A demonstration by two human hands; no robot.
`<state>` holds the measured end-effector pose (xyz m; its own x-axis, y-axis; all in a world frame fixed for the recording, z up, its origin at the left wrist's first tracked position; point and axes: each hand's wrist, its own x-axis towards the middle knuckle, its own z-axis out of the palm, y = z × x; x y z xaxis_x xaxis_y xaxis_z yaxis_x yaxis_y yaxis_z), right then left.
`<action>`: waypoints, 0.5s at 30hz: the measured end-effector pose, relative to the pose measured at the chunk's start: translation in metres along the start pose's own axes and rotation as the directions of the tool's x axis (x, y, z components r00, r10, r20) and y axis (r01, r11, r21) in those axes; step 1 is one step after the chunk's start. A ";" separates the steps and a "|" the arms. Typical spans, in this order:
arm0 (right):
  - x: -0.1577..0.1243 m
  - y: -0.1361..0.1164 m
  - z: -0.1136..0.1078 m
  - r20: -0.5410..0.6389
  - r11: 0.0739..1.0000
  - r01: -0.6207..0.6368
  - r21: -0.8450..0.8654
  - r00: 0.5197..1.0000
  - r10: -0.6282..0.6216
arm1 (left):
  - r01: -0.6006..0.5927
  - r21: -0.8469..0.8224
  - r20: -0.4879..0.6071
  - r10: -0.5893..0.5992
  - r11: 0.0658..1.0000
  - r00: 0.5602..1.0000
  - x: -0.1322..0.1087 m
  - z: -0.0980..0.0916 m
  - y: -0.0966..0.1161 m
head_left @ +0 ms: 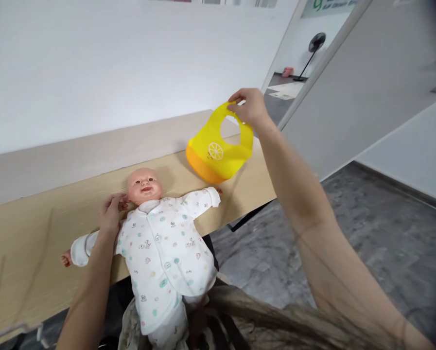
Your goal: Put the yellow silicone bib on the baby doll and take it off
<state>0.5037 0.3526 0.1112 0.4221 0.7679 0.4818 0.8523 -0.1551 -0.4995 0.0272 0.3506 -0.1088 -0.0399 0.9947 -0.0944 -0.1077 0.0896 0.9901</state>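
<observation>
Between the fingers and thumb of my right hand [252, 106], a yellow baby bib [207, 134] hangs by its neck strap above the table. The bib has an orange lower pocket and a white citrus-slice print. A baby doll [163, 238] in a white printed outfit lies face up, arms spread, its head and upper body on the table and its legs toward my lap. My left hand [112, 210] is beside the doll's head, by its neck and shoulder. Its fingertips are partly hidden there, and whether they grip anything is unclear.
The wooden table [24, 233] runs along a white wall [94, 63]. To the right lies a grey floor [257, 267]. Beyond an opening at the back right stand a black fan [316, 43] and a pink bin [287, 72]. A wire-like object [17, 330] shows at the lower left.
</observation>
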 end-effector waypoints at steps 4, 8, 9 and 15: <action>-0.002 0.055 0.036 0.066 0.957 -0.198 -0.213 0.974 0.216 | 0.032 -0.035 0.003 -0.032 0.999 0.999 -0.002 -0.001 0.002; -0.034 0.107 0.052 0.077 0.854 -0.431 -0.290 0.879 0.470 | 0.043 -0.040 -0.008 -0.044 0.998 0.999 -0.002 -0.001 0.002; -0.042 0.117 0.052 0.078 0.840 -0.454 -0.298 0.865 0.495 | 0.045 -0.037 -0.008 -0.045 0.998 0.999 -0.001 -0.001 0.001; -0.079 0.158 0.050 -0.069 0.811 -0.492 -0.316 0.864 0.498 | 0.032 0.019 -0.010 -0.032 0.999 0.999 0.004 -0.008 -0.010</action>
<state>0.5895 0.2980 -0.0418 0.8107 0.5438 0.2171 0.5809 -0.7005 -0.4145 0.0204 0.3530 -0.1201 -0.0466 0.9908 -0.1270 -0.0898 0.1225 0.9884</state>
